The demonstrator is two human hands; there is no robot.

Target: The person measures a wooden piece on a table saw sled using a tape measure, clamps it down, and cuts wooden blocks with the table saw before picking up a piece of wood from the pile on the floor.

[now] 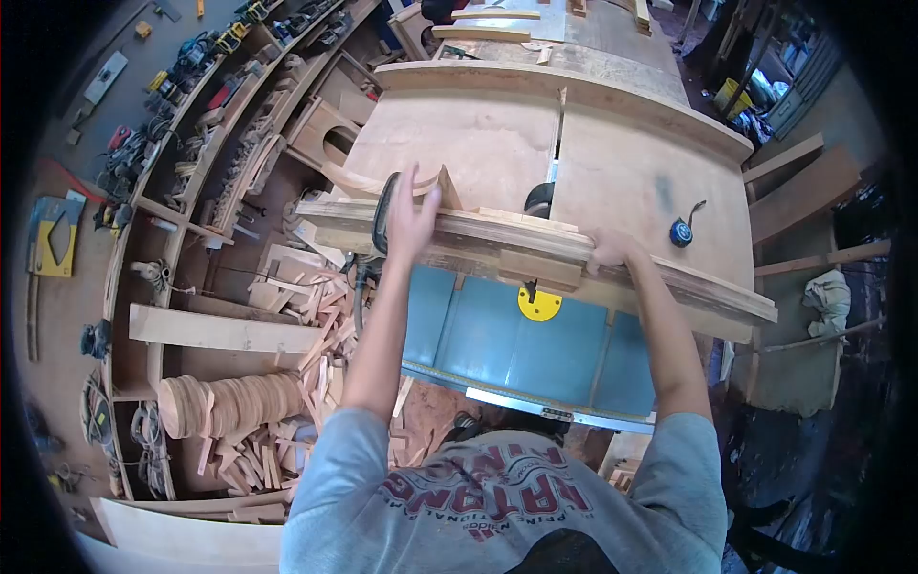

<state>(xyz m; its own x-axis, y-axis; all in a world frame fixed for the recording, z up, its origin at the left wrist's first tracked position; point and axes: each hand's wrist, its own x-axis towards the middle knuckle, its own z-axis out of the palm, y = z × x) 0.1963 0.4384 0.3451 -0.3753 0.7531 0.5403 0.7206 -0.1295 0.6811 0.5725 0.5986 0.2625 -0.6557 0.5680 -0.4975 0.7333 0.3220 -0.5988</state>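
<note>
A wooden table-saw sled (459, 124) lies over a blue saw table (497, 316). Its thick front fence (688, 287) runs across in front of me. My left hand (411, 215) is at the fence's left part, fingers pointing up, against a curved wooden piece (359, 182) that stands behind the fence. Beside this hand is a black oval loop (384, 212). My right hand (612, 249) is closed over the top of the fence, right of a small wooden block (540, 270). A dark, rounded thing (538, 198) sits at the slot between the hands, its kind unclear.
A blue tape measure (681, 231) lies on the sled's right side. The yellow insert (539, 304) shows in front of the fence. Offcuts (325, 306) and stacked wooden discs (229, 402) are at left, below tool shelves (191, 124). Planks (803, 201) lean at right.
</note>
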